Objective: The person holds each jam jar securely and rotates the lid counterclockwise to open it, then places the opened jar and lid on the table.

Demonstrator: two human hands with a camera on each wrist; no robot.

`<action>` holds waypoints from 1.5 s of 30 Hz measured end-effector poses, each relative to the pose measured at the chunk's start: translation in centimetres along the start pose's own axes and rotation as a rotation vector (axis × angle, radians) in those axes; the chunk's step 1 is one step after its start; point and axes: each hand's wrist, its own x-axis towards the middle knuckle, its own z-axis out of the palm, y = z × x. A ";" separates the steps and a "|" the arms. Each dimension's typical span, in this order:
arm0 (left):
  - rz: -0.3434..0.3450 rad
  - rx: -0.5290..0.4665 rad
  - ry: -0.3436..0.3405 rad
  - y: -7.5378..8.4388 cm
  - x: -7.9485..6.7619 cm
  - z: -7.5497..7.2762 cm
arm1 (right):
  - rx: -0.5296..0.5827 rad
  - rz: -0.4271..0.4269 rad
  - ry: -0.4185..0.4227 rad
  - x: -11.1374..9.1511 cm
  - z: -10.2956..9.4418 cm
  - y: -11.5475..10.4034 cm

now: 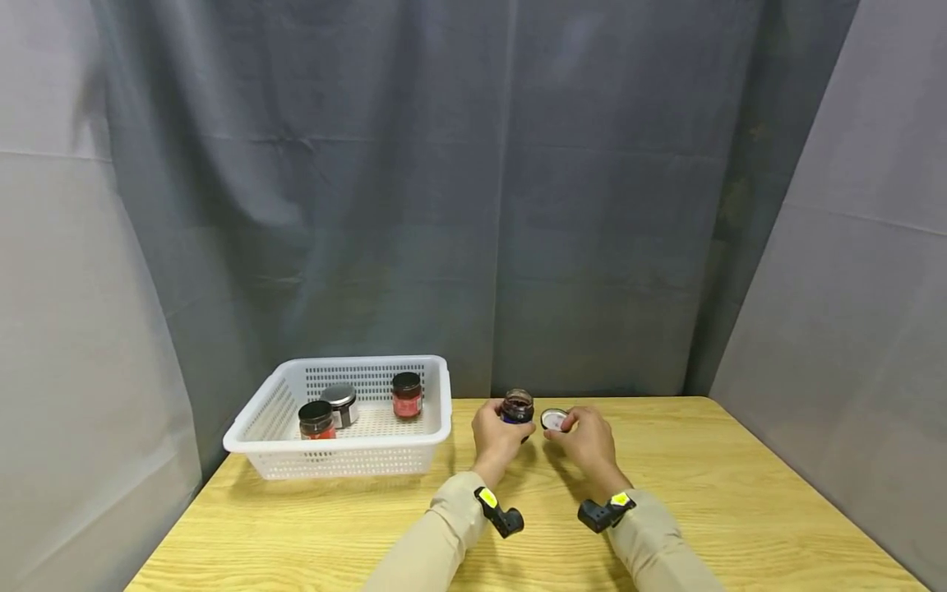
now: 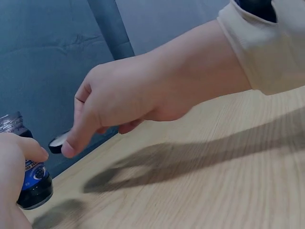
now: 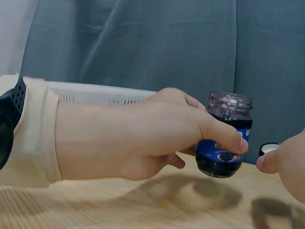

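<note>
My left hand (image 1: 497, 434) grips an uncapped glass jar (image 3: 224, 136) of dark jam with a blue label. The jar is upright, held just above the table, its threaded mouth bare. To its right my right hand (image 1: 588, 440) pinches the jar's lid (image 1: 553, 420) between thumb and fingers, the white inside facing up. Jar and lid are apart, with a small gap between them. In the left wrist view the lid's dark rim shows beyond the right thumb, and the left fingers cover part of the blue label.
A white plastic basket (image 1: 340, 446) stands on the wooden table (image 1: 333, 526) at the left. Inside are a black-lidded jar with a red label (image 1: 407, 396), another like it (image 1: 316, 421) and a silver-lidded jar (image 1: 340, 403). A grey curtain (image 1: 385, 205) hangs behind.
</note>
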 end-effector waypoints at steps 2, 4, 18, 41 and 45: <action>-0.010 0.004 -0.001 -0.3 0.2 0.0 | 0.002 0.015 -0.005 0.0 0.4 0.3; -0.029 0.008 -0.012 -0.7 0.5 0.0 | 0.008 0.024 -0.015 0.0 0.7 0.5; -0.046 0.085 -0.076 -2.2 1.6 -1.4 | -0.012 0.064 -0.105 0.3 2.4 1.0; -0.032 0.208 -0.088 -3.4 2.5 -2.3 | -0.148 0.138 -0.204 1.4 4.6 -1.0; -0.038 0.220 -0.117 -3.5 2.4 -2.3 | -0.172 0.162 -0.218 1.3 4.8 -0.5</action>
